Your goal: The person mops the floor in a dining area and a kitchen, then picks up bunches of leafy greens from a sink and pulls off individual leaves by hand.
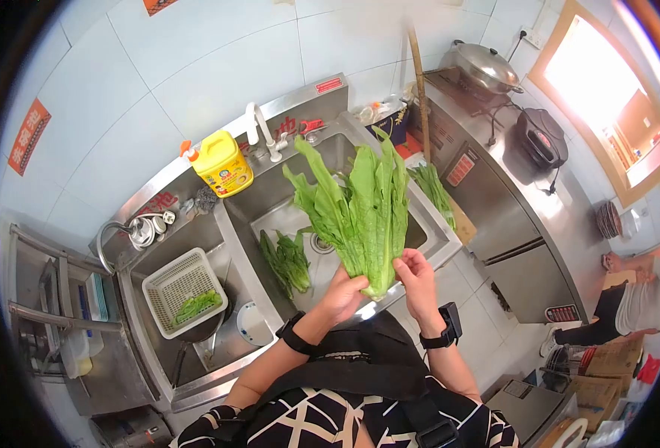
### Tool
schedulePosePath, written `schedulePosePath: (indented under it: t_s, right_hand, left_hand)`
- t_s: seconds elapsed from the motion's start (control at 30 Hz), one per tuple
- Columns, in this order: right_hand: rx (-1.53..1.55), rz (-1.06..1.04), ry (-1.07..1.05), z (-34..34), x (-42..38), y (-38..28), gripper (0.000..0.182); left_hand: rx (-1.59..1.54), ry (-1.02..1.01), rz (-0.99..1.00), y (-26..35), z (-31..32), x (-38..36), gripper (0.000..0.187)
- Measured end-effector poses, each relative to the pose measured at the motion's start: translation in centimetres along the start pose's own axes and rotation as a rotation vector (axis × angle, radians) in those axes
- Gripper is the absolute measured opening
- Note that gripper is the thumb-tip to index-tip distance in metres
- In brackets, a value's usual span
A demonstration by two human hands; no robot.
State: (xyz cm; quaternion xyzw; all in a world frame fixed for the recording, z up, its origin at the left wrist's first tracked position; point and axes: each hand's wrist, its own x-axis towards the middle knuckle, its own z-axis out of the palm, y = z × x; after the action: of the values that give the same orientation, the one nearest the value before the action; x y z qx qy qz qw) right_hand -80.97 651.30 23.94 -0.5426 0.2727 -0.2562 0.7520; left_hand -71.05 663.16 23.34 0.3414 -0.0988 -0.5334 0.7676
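Hands: left hand (342, 293) and right hand (413, 275) are clasped round the lettuce bunch (360, 213) base.
Hidden: stem ends are covered by fingers.

Counted: two sink basins (322, 246); two faucets (259, 127); one yellow detergent bottle (221, 164); one white basket (180, 287); four lots of greens (360, 213); one wok (487, 67); two wrist bands (294, 337); two hands (416, 276)

Below the grip, a steel double sink (234, 224) carries loose greens (289, 260) by the drain. Left of the grip, its other basin holds a white basket (167, 282). Beyond the grip, a yellow bottle (221, 162) stands on the rim; right, more greens (434, 190) lie on the counter (494, 168).
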Motion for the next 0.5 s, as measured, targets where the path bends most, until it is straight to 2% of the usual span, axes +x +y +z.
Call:
schedulePosePath:
  t_s: [0.13, 0.2, 0.33, 0.4, 0.43, 0.5]
  right_hand:
    - [0.125, 0.064, -0.070, -0.1, -0.2, -0.3, 0.013]
    - [0.315, 0.010, -0.050, 0.3, -0.6, -0.7, 0.014]
    - [0.366, -0.102, -0.145, -0.3, -0.4, 0.1, 0.013]
    - [0.162, -0.121, -0.028, 0.2, -0.7, -0.3, 0.012]
    - [0.162, -0.119, -0.027, 0.4, -0.7, -0.5, 0.012]
    - [-0.399, -0.354, -0.013, 0.9, -0.9, -0.9, 0.015]
  left_hand:
    - [-0.049, 0.009, -0.042, 0.3, 0.3, -0.3, 0.056]
    - [-0.174, 0.028, -0.041, 0.1, 0.4, -0.2, 0.056]
    - [-0.272, 0.003, -0.075, 0.2, 0.1, 0.0, 0.055]
    - [-0.236, 0.019, -0.001, 0.2, -0.4, 0.4, 0.053]
    - [-0.237, 0.020, -0.002, 0.1, -0.2, 0.3, 0.053]
    - [-0.115, 0.114, 0.091, 0.0, 0.6, -0.1, 0.051]
